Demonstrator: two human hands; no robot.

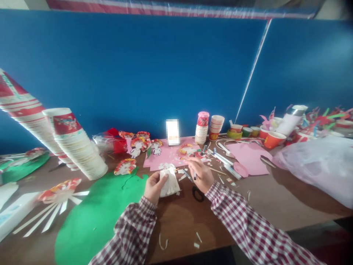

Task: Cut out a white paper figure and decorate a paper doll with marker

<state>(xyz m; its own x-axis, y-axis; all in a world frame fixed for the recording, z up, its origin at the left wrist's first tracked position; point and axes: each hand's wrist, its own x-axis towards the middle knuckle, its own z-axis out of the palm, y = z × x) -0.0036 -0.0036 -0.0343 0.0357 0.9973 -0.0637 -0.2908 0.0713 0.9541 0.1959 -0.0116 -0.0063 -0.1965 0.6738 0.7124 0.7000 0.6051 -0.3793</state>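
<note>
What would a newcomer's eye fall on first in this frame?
Probably the leaning stacks of paper cups at the left, against the blue wall. Next comes the big green paper sheet at the table's front left. At centre, the left hand grips a white cut-paper piece, with the right hand close beside it.

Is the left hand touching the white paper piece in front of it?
Touching. The head view shows the left hand gripping the white paper piece, with its thumb lying across the piece's left edge.
</note>
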